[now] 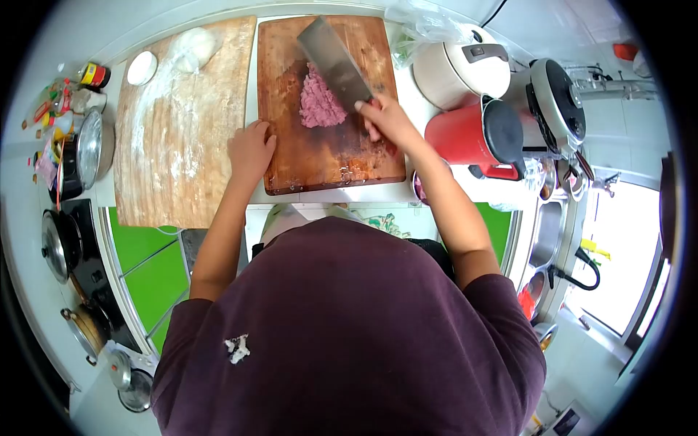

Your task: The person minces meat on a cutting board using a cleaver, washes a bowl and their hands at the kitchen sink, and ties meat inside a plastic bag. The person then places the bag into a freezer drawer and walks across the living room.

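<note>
Cleaver with a broad grey steel blade [334, 62], closed in the right hand [392, 125], slanting over the pink minced-meat mound [320, 105].
The blade runs up and left from that fist; the mound lies left of it, nearer the right hand, with bare wood below. The left hand's [249, 151] loosely bent fingers meet the reddish-brown wooden board's [291, 171] left edge; whether they grip it, I cannot tell.

A kitchen, shown by the sink [547, 234], cutting board [291, 156] and red kettle [456, 136].
</note>
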A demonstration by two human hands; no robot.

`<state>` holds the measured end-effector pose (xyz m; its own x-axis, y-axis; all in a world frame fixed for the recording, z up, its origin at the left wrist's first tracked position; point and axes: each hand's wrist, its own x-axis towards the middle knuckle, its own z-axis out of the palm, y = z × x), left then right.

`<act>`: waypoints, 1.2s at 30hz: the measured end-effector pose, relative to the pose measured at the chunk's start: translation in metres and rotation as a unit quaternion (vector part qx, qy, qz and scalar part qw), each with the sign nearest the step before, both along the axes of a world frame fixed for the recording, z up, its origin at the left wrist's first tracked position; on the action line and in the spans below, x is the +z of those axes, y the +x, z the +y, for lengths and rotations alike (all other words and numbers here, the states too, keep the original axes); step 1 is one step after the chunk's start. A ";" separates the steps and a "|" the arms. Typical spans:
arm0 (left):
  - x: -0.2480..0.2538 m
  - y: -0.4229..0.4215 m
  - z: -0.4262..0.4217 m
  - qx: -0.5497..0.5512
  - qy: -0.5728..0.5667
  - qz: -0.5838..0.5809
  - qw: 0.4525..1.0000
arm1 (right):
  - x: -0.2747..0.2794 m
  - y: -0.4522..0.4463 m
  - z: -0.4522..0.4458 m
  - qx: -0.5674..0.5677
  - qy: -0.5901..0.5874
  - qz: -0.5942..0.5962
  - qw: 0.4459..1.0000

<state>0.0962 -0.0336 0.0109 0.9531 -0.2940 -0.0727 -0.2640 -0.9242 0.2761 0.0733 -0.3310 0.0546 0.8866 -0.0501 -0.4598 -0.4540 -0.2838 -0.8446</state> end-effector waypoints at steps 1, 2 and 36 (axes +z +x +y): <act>-0.001 -0.005 -0.001 0.009 0.003 -0.001 1.000 | -0.005 0.014 -0.016 -0.008 0.046 0.018 0.999; -0.002 -0.012 -0.001 0.017 0.007 -0.001 1.000 | -0.016 0.026 -0.027 -0.010 -0.030 -0.062 0.998; -0.004 -0.085 0.026 0.115 -0.061 0.028 0.991 | -0.056 0.105 -0.070 0.286 -0.200 -0.157 0.924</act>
<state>0.0108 -0.0081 0.0072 0.9914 -0.0795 -0.1041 -0.0316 -0.9167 0.3983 0.1783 -0.4011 -0.0018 0.9067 0.3585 -0.2223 0.1162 -0.7189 -0.6853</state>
